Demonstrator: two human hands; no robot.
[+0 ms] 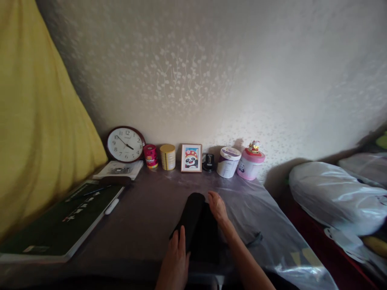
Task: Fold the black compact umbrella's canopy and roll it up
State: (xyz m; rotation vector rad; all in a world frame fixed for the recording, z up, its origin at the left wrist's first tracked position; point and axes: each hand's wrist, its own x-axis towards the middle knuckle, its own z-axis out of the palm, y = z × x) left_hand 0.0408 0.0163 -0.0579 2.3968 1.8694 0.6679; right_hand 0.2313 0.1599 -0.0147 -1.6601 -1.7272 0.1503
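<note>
A piece of black folded fabric (195, 213) lies near the front middle of the table, its rounded end toward the wall. My left hand (177, 253) rests on its near left edge, fingers stretched out and slightly apart. On the other side, my right hand (217, 206) is at the upper right edge of the fabric, fingers bent; whether it grips any cloth is hidden. To the right of my right forearm lies a thin dark sheer piece (255, 238) on the plastic-covered table (145, 225).
Along the wall stand a clock (126, 144), red tin (150, 156), yellow-lidded can (167, 157), panda picture frame (191, 158), small black object (208, 162) and two tubs (229, 162). A green board (63, 221) lies left; white bags (338, 197) sit right.
</note>
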